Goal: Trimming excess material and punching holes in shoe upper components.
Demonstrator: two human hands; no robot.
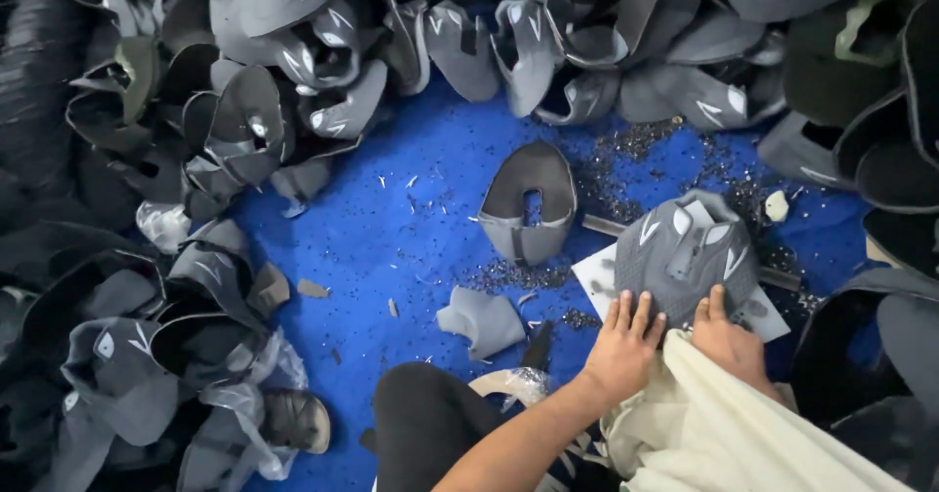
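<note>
Grey shoe upper [685,257] under both hands looked matt, textured mesh fabric with smooth pale overlays. Sheet [599,275] beneath it was white paper. Blue floor covering [391,218] left of the hands looked slightly glossy plastic.

My left hand [623,347] lies flat, palm down, fingers spread forward, its forearm bare. My right hand [729,340] rests just beside it, thumb raised, its wrist covered by a cream sleeve.

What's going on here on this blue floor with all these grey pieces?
A person presses both hands, left hand and right hand, onto a grey shoe upper lying on a white sheet on the blue floor. Another upper lies apart, with heaps of grey uppers around.
</note>
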